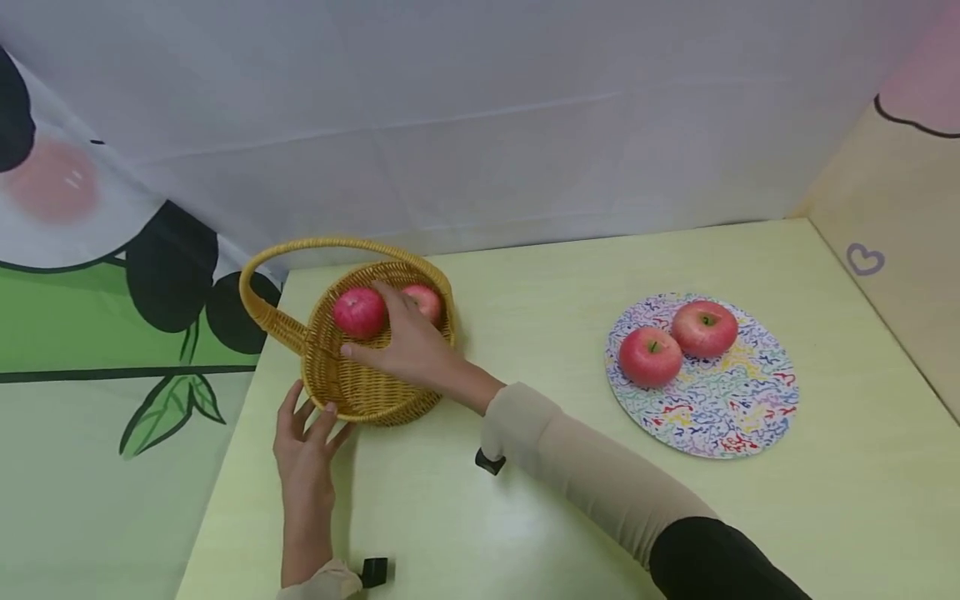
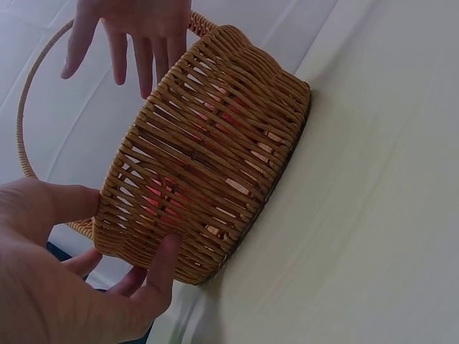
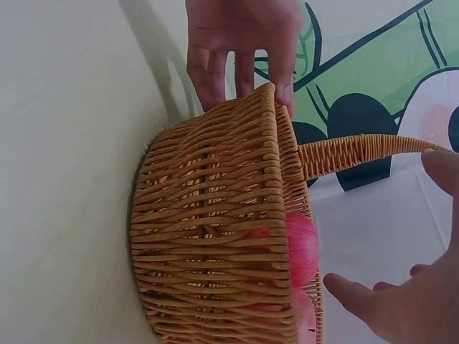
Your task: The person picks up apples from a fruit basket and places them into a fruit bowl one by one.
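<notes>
A wicker basket (image 1: 367, 392) with a tall arched handle stands at the left of the table. Inside lie two red apples, the left apple (image 1: 360, 312) in full sight and the right apple (image 1: 423, 302) partly behind the right hand. My right hand (image 1: 408, 342) hovers over the basket's opening, fingers spread and holding nothing; the right wrist view shows it apart from the apple (image 3: 302, 249). My left hand (image 1: 306, 454) holds the basket's near left edge, thumb and fingers spread along the rim and outer wall (image 2: 193, 165).
A round plate with a colourful squiggle pattern (image 1: 720, 417) lies on the right of the table (image 1: 525, 333). On it sit two more red apples, a front one (image 1: 650, 357) and a back one (image 1: 705, 328). A white cloth (image 1: 487, 167) hangs behind; painted panels flank the table.
</notes>
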A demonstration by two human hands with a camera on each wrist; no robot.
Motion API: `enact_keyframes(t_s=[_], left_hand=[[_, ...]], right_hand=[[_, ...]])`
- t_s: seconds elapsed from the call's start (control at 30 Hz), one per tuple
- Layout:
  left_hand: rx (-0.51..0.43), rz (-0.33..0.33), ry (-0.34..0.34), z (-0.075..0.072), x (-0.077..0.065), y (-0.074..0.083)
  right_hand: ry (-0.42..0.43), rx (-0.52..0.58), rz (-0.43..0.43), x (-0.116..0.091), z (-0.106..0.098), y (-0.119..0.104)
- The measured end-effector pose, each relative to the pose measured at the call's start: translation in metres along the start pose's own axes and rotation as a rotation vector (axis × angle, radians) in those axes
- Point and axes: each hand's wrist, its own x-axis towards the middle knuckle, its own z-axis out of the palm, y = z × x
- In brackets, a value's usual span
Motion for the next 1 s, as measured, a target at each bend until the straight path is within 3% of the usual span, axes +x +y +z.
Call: enact_keyframes(t_s=[0.47, 0.67, 1.0], left_hand=[[-0.022, -0.023, -0.010, -0.001, 0.000, 0.001], [-0.022, -0.023, 0.000, 0.000, 0.002, 0.003], [-0.037, -0.043, 0.011, 0.004, 0.001, 0.000]], right_hand=[[-0.033, 0.049, -0.043, 0.010, 0.000, 0.017], [-0.057, -0.015, -0.093, 0.026, 0.004, 0.012], [-0.041, -0.071, -0.010, 0.041, 0.022, 0.011]])
